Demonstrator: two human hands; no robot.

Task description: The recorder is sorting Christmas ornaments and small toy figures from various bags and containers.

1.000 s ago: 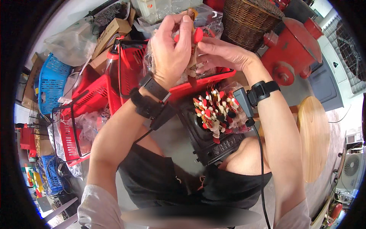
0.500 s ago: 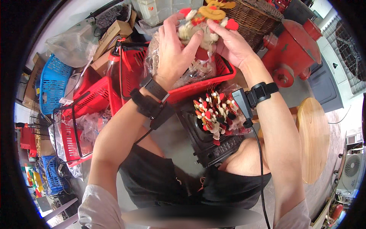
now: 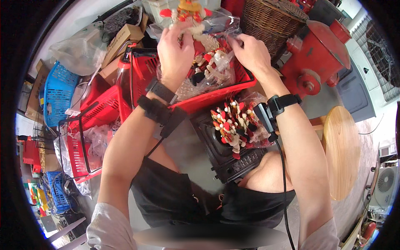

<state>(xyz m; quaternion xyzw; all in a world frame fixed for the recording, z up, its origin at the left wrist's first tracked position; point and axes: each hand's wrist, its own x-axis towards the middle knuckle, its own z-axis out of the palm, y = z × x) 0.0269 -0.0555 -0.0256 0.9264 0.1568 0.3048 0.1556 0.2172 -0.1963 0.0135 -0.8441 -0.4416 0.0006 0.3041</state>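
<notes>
My left hand (image 3: 177, 52) is closed around a plush toy (image 3: 189, 18) with cream fluff, red tips and a yellow-orange top, blurred and partly hidden by my fingers. Beside it, my right hand (image 3: 252, 52) pinches the edge of a clear plastic bag (image 3: 228, 68). Inside that bag lie several small red, white and black plush figures (image 3: 204, 66). The bag sits in a red plastic basket (image 3: 221, 92) below both hands. Closer to my knees, a bundle of similar red and cream figures (image 3: 235, 125) in clear wrap rests on a black portable stove (image 3: 225, 160).
More red baskets (image 3: 77, 154) holding plastic bags stand at left, near a blue basket (image 3: 58, 93). A wicker basket (image 3: 271, 25) and a red metal machine (image 3: 318, 54) stand at far right. A round wooden stool (image 3: 343, 154) is beside my right arm.
My left hand has moved left with the plush toy. My right hand has let go of the toy and taken hold of the plastic bag's edge, uncovering the figures inside.
</notes>
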